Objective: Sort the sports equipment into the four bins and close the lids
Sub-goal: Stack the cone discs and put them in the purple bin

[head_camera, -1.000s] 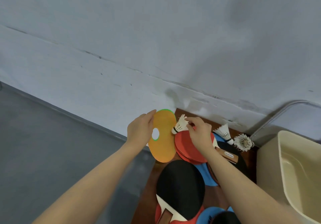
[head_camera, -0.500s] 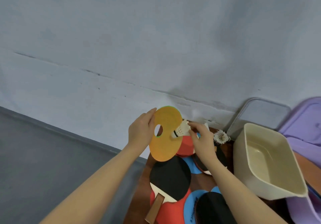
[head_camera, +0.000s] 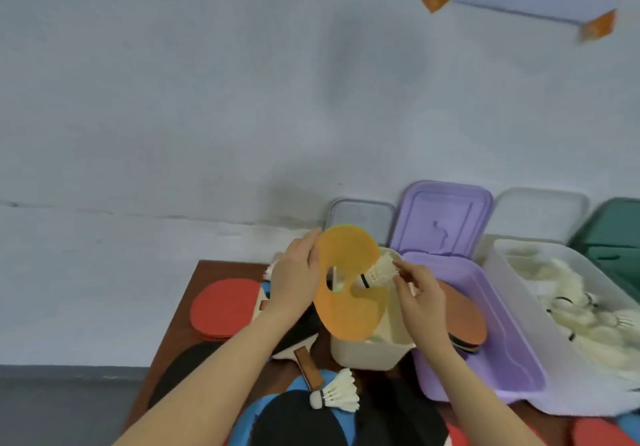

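My left hand (head_camera: pixel 295 281) holds an orange disc (head_camera: pixel 349 302) with a centre hole by its left edge, upright above the beige bin (head_camera: pixel 367 354). My right hand (head_camera: pixel 417 298) pinches a white shuttlecock (head_camera: pixel 379 272) by its feathers, cork end against the disc's face. To the right stand a purple bin (head_camera: pixel 485 338) holding flat discs, a clear bin (head_camera: pixel 561 310) full of shuttlecocks, and a dark green bin (head_camera: pixel 613 237). Another shuttlecock (head_camera: pixel 337 395) lies on the paddles near me.
Red and black table tennis paddles (head_camera: pixel 225 307) lie on the brown table (head_camera: pixel 180 328) at left and in front of me. Lids lean on the wall behind the bins: a clear one (head_camera: pixel 360 217), a purple one (head_camera: pixel 446 218), another clear one (head_camera: pixel 540 210).
My view swung right, bringing the purple, clear and green bins in. Both hands carried the disc and shuttlecock from over the paddles to above the beige bin.
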Demonstrator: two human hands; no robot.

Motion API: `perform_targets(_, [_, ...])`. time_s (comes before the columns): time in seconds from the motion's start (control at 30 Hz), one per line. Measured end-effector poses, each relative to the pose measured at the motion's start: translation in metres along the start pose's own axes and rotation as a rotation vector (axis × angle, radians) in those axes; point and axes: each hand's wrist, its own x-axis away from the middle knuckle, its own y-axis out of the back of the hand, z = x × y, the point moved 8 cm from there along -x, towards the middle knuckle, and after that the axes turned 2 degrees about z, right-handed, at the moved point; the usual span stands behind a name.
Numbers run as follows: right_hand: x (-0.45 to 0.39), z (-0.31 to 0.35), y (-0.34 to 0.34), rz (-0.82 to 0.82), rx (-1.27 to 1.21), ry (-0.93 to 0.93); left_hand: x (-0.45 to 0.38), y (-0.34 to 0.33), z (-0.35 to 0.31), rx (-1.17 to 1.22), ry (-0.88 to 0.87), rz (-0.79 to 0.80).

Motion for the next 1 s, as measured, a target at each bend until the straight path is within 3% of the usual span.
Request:
perform_targets(0.23, [-0.029,-0.055,0.123,-0.055,-0.070,-0.005,-0.013,-0.135,-0.061,-0.009,-0.015,0.013])
perform_targets(0.4, [-0.053,-0.111,0.186,-0.060,0.054,-0.032,-0.018,-0.219,-0.072,0.000,0.146,0.053])
perform_targets(0.57, [-0.066,-0.143,0.221,-0.039,0.124,0.006,0.002,-0.281,-0.051,-0.589,0.276,0.375])
perform_targets(0.67, [-0.069,-0.153,0.243,-0.094,0.172,0.033,0.008,-0.298,-0.056,-0.685,0.191,0.386])
perform_targets(0.83, [-0.089,-0.171,0.283,-0.271,0.246,0.010,0.006,-0.332,-0.100,-0.528,-0.022,0.394])
perform_targets(0.93, [-0.107,-0.189,0.288,-0.246,0.279,-0.045,0.006,-0.355,-0.130,-0.474,-0.126,0.463])
perform_targets(1.0, [-0.121,-0.205,0.282,-0.137,0.326,-0.097,0.005,-0.373,-0.150,-0.450,-0.175,0.523])
